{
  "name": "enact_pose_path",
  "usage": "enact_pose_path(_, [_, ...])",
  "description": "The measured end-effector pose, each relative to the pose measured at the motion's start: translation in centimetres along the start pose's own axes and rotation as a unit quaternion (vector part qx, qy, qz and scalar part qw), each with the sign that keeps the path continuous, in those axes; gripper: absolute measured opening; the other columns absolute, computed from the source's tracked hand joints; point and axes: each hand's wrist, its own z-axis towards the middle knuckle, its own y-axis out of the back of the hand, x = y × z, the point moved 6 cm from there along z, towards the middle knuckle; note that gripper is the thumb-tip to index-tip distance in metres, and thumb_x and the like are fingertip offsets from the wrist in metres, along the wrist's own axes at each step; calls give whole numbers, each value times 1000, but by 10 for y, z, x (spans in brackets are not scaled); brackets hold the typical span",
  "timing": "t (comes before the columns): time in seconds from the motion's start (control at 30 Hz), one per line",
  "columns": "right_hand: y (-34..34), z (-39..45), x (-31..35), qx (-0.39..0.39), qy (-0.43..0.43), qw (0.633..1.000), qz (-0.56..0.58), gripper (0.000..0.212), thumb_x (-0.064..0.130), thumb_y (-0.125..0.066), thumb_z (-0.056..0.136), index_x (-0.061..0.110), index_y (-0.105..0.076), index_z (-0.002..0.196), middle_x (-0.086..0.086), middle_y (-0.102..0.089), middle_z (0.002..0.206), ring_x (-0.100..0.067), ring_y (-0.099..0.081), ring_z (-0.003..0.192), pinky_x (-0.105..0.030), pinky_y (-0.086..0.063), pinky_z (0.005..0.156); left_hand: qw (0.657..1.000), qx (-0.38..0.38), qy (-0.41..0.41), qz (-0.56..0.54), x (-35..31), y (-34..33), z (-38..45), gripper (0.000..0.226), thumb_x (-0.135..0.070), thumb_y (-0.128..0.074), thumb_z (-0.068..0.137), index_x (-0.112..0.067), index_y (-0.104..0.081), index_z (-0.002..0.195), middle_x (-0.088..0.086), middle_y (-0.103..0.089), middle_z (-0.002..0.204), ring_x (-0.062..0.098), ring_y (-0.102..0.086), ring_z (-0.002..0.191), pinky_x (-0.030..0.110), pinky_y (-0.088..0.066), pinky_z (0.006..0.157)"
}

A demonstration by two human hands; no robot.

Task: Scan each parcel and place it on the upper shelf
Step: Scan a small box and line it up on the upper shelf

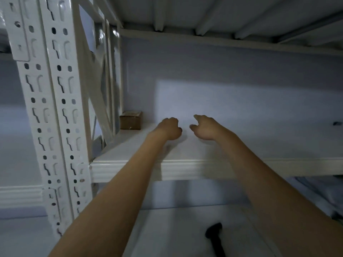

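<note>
A small brown cardboard parcel (130, 120) stands at the back left corner of the upper shelf (130, 167), against the wall. Both my bare arms reach over the shelf's front beam. My left hand (169, 129) lies on the shelf board with its fingers curled in, to the right of the parcel and apart from it. My right hand (204, 127) is close beside it, one finger and the thumb stretched forward. I see nothing in either hand. A black handheld scanner (215, 238) lies on the lower shelf, below my right forearm.
A white perforated rack upright (55, 112) stands at the left. The underside of a higher shelf (204, 19) hangs overhead. A pale rectangular light patch (241, 108) covers the back wall and the shelf's right part. Something dark and crumpled (332, 197) shows at the right edge below the beam.
</note>
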Motion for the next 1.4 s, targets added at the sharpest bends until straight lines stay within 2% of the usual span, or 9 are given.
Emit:
enact_pose_path(0.3, [64, -87, -142, -7, -54, 999, 5, 64, 35, -48, 103, 7, -24, 157, -12, -32, 160, -29, -35, 145, -35, -31, 115, 991, -7, -116, -63, -192, -49, -37, 51, -23, -45, 99, -10, -37, 148, 12, -41, 150, 26, -39, 137, 34, -35, 109])
enact_pose_path(0.57, [145, -201, -353, -31, -170, 985, -9, 64, 39, -48, 103, 10, -28, 156, -11, -34, 159, -29, -40, 141, -36, -35, 112, 966, 25, -202, -160, -408, -132, -77, 43, -18, -47, 99, -13, -49, 141, 10, -49, 144, 24, -47, 131, 27, -36, 106])
enact_pose_path(0.73, [150, -251, -457, -1, -240, 970, -31, 31, 29, -48, 102, 6, -58, 121, -17, -61, 129, -29, -60, 109, -30, -47, 74, 951, 84, -222, -200, -490, -203, -99, 32, -12, -45, 98, -8, -67, 121, 14, -65, 124, 28, -61, 112, 27, -46, 92])
enact_pose_path(0.87, [125, -260, -503, 34, -254, 967, -9, 36, 21, -47, 103, 13, -53, 68, -8, -61, 79, -13, -49, 64, -21, -33, 50, 955, 144, -212, -150, -511, -263, -97, 34, -9, -38, 101, 3, -65, 118, 21, -63, 124, 28, -60, 107, 30, -44, 88])
enact_pose_path(0.93, [110, -255, -520, 40, -257, 966, -8, 41, 18, -46, 103, 19, -43, 62, -1, -46, 66, -10, -41, 58, -20, -29, 49, 960, 163, -193, -120, -510, -288, -88, 33, -10, -37, 101, 1, -65, 113, 19, -62, 126, 31, -59, 112, 32, -44, 92])
enact_pose_path(1.03, [80, -242, -546, 69, -283, 957, 10, 32, 19, -46, 102, 12, -49, 71, -7, -45, 70, -24, -47, 68, -25, -33, 57, 964, 178, -160, -115, -496, -323, -67, 33, -9, -39, 99, 4, -67, 112, 22, -63, 121, 35, -60, 109, 38, -47, 89])
enact_pose_path(1.17, [40, -217, -576, 85, -271, 958, 36, 23, 23, -46, 104, 7, -54, 90, -13, -53, 79, -22, -51, 70, -25, -34, 54, 968, 205, -93, -114, -467, -375, -33, 32, -18, -46, 97, 4, -66, 108, 19, -64, 119, 34, -59, 111, 36, -46, 92])
enact_pose_path(1.3, [0, -174, -611, 139, -271, 952, 40, 34, 23, -42, 105, -2, -58, 121, -22, -58, 128, -31, -57, 113, -26, -44, 76, 965, 237, -18, -116, -434, -430, 8, 32, -19, -48, 95, 0, -65, 114, 17, -63, 122, 33, -61, 110, 37, -49, 94])
enact_pose_path(1.4, [-25, -143, -637, 151, -292, 943, 51, 31, 22, -42, 104, 0, -63, 99, -20, -61, 107, -25, -54, 88, -27, -39, 64, 958, 245, 32, -145, -412, -465, 38, 32, -19, -49, 95, -2, -63, 118, 16, -63, 122, 31, -61, 111, 38, -52, 96])
